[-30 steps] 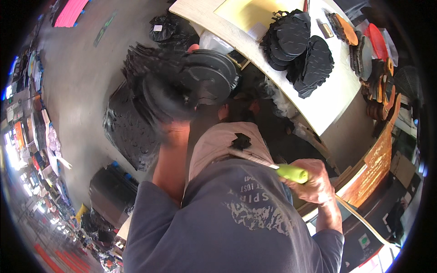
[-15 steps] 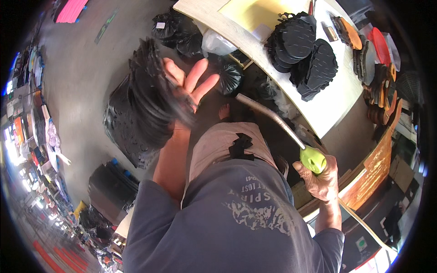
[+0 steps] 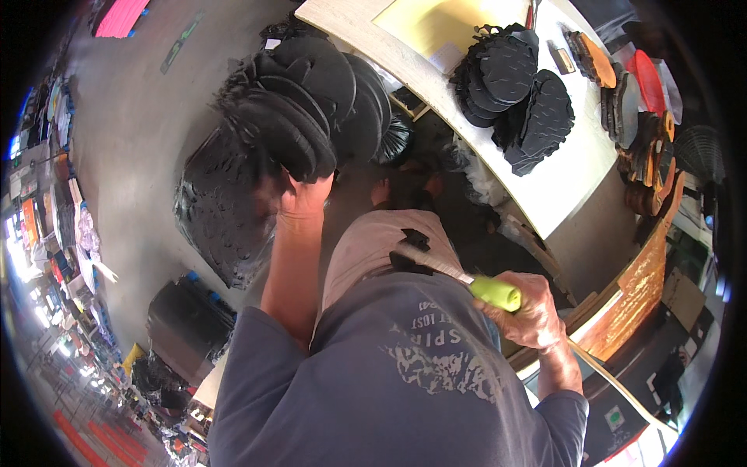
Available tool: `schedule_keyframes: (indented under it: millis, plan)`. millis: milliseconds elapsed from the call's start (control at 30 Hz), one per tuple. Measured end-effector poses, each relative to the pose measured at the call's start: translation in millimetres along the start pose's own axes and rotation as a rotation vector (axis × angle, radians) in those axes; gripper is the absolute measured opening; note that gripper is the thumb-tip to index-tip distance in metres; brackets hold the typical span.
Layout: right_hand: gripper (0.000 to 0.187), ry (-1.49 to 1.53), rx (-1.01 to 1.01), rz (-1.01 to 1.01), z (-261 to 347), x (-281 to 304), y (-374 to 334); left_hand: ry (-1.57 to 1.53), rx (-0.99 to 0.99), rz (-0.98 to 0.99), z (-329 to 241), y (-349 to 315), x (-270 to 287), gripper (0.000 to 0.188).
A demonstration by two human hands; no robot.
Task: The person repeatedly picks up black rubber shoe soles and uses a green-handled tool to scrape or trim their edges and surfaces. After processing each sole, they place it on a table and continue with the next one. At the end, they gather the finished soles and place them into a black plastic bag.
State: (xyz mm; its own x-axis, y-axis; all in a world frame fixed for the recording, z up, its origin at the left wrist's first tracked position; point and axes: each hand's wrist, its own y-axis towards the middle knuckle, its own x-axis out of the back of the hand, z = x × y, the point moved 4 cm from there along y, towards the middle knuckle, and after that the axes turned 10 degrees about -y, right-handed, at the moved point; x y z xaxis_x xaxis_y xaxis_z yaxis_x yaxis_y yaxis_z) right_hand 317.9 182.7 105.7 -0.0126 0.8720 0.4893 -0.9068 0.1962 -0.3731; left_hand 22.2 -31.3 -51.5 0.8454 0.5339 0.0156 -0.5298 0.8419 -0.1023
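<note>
My left hand (image 3: 306, 194) is closed around the lower end of a fanned bundle of black flat rounded pieces (image 3: 311, 93) with ragged edges, held up in front of me. They look like rough-cut soles, but I cannot be sure. In my right hand (image 3: 531, 311) is a tool with a lime-green handle (image 3: 496, 293) and a long narrow metal blade, slightly smeared by motion. Its blade points left across my waist, apart from the black pieces. Below the left hand, a large black bumpy pile or bag (image 3: 222, 202) rests on the floor.
A pale table (image 3: 572, 198) at the upper right bears two stacks of similar black pieces (image 3: 506, 70). Beyond them are orange, grey and red flat shapes (image 3: 647, 82). Black plastic bags (image 3: 397, 136) lie beside the table. A dark stack (image 3: 191, 323) stands at lower left.
My left hand has turned over, its fingers closing, and the black pieces have swung up and right, fanning apart. The green-handled tool has tipped down and left toward my waist.
</note>
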Motion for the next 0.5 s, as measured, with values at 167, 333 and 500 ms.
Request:
schedule_keyframes:
  millis: [167,333,500]
  plan:
    - [0.022,-0.049,0.032,0.038,0,-3,-4,-1.076,0.396,-0.217,0,2,10,0.057]
    - [0.017,0.110,-0.054,-0.087,-3,1,-8,-1.271,0.727,-0.366,-34,-10,-2,0.074]
    - [0.017,0.157,-0.070,-0.181,-4,7,-7,-1.417,0.675,-0.359,-36,-12,-1,0.071]
